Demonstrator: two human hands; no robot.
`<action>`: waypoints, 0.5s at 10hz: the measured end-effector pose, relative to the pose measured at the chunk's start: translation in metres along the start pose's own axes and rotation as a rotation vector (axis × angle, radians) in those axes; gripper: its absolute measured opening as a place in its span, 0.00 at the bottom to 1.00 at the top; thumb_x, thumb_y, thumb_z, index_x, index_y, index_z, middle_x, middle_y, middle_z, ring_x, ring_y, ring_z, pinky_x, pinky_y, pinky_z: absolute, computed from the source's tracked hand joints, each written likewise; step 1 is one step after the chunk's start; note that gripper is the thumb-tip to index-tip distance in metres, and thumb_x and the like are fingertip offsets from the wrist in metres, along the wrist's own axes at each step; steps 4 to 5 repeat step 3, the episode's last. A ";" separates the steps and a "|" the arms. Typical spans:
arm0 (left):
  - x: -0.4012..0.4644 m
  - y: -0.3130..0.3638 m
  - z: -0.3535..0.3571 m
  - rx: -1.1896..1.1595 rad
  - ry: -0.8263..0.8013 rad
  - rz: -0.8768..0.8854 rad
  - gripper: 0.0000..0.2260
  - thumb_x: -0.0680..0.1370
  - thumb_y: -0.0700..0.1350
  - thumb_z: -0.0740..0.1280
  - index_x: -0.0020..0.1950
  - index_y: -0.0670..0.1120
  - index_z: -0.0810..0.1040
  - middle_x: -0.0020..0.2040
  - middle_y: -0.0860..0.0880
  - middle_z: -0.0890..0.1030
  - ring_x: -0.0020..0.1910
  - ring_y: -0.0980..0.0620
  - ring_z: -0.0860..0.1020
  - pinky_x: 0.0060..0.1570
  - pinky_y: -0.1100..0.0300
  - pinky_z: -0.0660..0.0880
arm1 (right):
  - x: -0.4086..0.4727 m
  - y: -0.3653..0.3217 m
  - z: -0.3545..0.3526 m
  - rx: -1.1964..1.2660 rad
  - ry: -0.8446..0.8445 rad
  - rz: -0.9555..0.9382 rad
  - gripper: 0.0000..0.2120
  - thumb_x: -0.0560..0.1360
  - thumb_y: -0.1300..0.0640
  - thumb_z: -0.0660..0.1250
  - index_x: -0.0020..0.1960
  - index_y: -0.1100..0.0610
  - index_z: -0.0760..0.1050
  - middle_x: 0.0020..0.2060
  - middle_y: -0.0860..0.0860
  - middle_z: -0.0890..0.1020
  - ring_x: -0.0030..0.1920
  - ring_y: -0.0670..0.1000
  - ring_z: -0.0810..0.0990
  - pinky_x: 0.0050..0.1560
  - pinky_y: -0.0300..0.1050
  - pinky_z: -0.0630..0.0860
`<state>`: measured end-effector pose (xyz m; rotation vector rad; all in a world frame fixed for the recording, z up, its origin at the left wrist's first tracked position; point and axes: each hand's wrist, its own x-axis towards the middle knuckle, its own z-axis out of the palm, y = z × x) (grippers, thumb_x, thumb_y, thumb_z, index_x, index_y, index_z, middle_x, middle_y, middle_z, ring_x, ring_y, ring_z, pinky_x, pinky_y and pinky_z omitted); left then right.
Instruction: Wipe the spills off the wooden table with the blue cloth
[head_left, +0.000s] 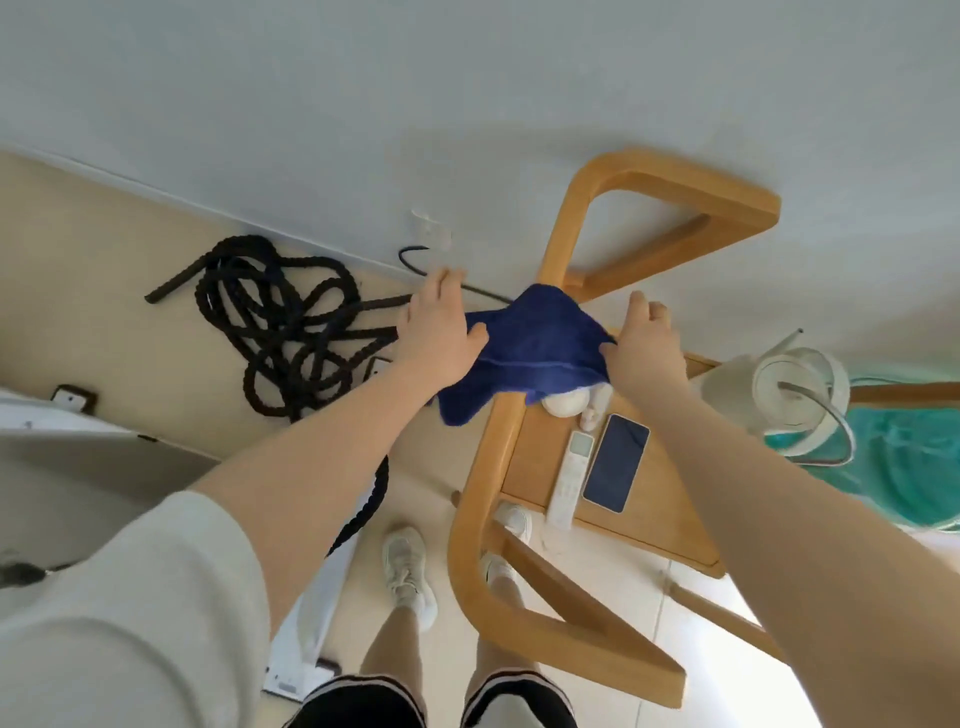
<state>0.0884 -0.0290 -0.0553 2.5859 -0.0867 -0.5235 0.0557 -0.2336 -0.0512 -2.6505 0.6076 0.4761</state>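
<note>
Blue cloth (535, 353) spread, draped over wooden table (654, 499) edge, corner hanging.

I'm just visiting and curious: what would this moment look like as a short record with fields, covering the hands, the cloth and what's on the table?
left hand: left hand holds one end of the blue cloth
right hand: right hand holds the other end
cloth: stretched between both hands, above the wooden table's far end, lower edge hanging down
on table: phone and white remote side by side; small white objects partly under the cloth
spills: none that I can make out
floor: coiled black rope
</note>
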 end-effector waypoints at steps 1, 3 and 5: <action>-0.006 0.012 0.026 -0.512 -0.181 -0.239 0.14 0.80 0.41 0.54 0.65 0.44 0.70 0.62 0.44 0.74 0.59 0.48 0.74 0.61 0.54 0.68 | -0.002 -0.004 0.021 0.133 -0.175 -0.048 0.18 0.76 0.66 0.58 0.66 0.61 0.65 0.62 0.59 0.71 0.59 0.61 0.73 0.55 0.52 0.70; -0.021 0.015 0.022 -0.564 -0.351 -0.235 0.15 0.81 0.43 0.54 0.65 0.45 0.72 0.57 0.49 0.76 0.55 0.53 0.73 0.52 0.62 0.68 | -0.018 -0.022 0.021 0.643 -0.630 0.179 0.17 0.80 0.57 0.54 0.63 0.65 0.68 0.61 0.64 0.75 0.61 0.63 0.74 0.61 0.58 0.72; -0.021 0.015 0.022 -0.564 -0.351 -0.235 0.15 0.81 0.43 0.54 0.65 0.45 0.72 0.57 0.49 0.76 0.55 0.53 0.73 0.52 0.62 0.68 | -0.018 -0.022 0.021 0.643 -0.630 0.179 0.17 0.80 0.57 0.54 0.63 0.65 0.68 0.61 0.64 0.75 0.61 0.63 0.74 0.61 0.58 0.72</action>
